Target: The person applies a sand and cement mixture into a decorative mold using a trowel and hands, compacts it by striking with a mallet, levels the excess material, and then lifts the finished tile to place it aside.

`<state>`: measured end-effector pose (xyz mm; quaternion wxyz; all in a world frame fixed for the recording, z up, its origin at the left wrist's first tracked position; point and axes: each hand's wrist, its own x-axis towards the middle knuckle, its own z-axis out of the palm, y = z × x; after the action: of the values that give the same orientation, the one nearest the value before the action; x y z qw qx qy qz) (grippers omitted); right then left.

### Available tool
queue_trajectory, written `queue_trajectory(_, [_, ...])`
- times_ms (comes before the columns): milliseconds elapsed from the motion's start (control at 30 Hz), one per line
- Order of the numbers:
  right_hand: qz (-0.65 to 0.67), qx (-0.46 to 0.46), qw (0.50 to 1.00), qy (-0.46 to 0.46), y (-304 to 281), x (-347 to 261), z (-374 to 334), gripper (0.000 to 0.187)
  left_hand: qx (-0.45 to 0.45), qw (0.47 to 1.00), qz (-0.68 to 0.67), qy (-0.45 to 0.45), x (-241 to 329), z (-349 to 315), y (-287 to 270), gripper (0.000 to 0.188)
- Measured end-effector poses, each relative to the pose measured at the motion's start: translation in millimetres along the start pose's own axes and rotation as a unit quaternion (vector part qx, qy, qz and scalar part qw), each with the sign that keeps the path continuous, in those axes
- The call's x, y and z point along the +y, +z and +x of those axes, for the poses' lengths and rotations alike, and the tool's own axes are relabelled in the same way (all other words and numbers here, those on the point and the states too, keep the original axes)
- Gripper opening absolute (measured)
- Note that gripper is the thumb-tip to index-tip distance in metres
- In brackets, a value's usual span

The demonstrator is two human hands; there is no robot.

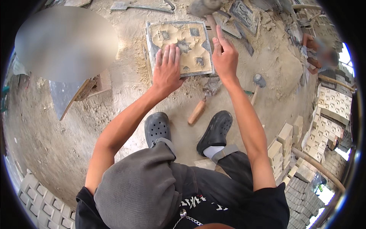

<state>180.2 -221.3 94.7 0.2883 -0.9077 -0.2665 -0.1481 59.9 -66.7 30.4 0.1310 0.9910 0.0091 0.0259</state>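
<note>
A square mould tray [148,36] lies on the dusty ground ahead of me, filled with tan sandy material around a dark star and small dark squares. My left hand [167,68] rests on its near left part, fingers stretched out over the surface. At the tray's right edge, my right hand [225,57] is closed with the index finger extended along a mallet [206,7]. The mallet's wooden handle runs up from that hand to a rounded head beyond the tray; the grip itself is partly hidden by the fingers.
Near my shoes lies a wooden-handled tool [196,112]; a hammer [259,81] rests to the right. Flat metal tools and an ornamented plate [244,16] lie beyond the tray. Pale blocks [331,103] stand at right, grey blocks [45,202] at lower left. Another person [318,53] is far right.
</note>
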Motion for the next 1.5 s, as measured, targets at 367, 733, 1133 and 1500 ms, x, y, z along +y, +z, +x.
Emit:
queue_trajectory(367, [-0.069, -0.261, 0.943, 0.194, -6, -24, 22, 0.043, -0.003, 1.000, -0.006, -0.002, -2, -6, 0, 0.112])
queue_trajectory(733, [0.001, 0.014, 0.997, 0.074, -2, 28, -5, 0.045, -0.013, 1.000, -0.003, -0.003, 2, -2, -2, 0.113])
queue_trajectory(1133, [-0.066, -0.130, 0.984, 0.099, -13, 0, 31, 0.044, -0.018, 1.000, 0.001, -0.007, 0, -2, -3, 0.113])
queue_trajectory(1500, [-0.071, -0.090, 0.986, 0.120, -30, 32, -19, 0.045, -0.015, 1.000, 0.001, -0.005, 4, -3, -5, 0.114])
